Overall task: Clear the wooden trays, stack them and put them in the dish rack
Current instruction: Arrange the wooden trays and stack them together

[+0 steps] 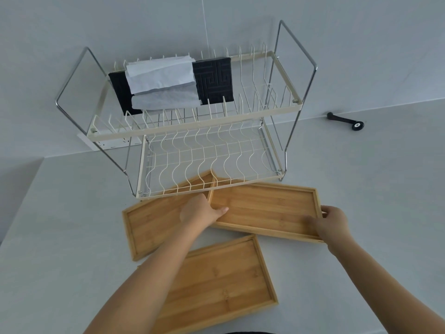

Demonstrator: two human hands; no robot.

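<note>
- Pale grey counter (60, 237) runs back to a plain wall, and everything stands on it.
- A two-tier wire rack (192, 138) stands at 12 o'clock, its long axis left to right.
- On the rack's upper tier lie two black mats, one at the left (121, 92) and one at the right (214, 78), with white paper (161, 75) draped between and over them; the lower tier holds nothing that can be seen.
- A small black tool (346, 119) lies at 2 o'clock, well apart from the rack, close to the wall.
- Three wooden trays lie flat and open side up in front of the rack, all bare.
- The right tray (265, 208), at 1 o'clock from the frame's centre, has its long axis left to right, tilted slightly down toward the right; its far left corner reaches under the rack's lower front edge.
- The left tray (149, 220), at 10 o'clock from the near tray, runs diagonally, its far end pointing toward 1 o'clock and passing under the rack; the right tray's left end overlaps it.
- The near tray (224, 280), at 6 o'clock, has its long axis pointing toward 11 o'clock; the left forearm crosses over it.
- The left hand (199, 213) grips the right tray's left short rim, thumb inside the tray, fingers hidden beneath.
- The right hand (330, 224) clasps the same tray's right short rim, fingers curled over the edge.
</note>
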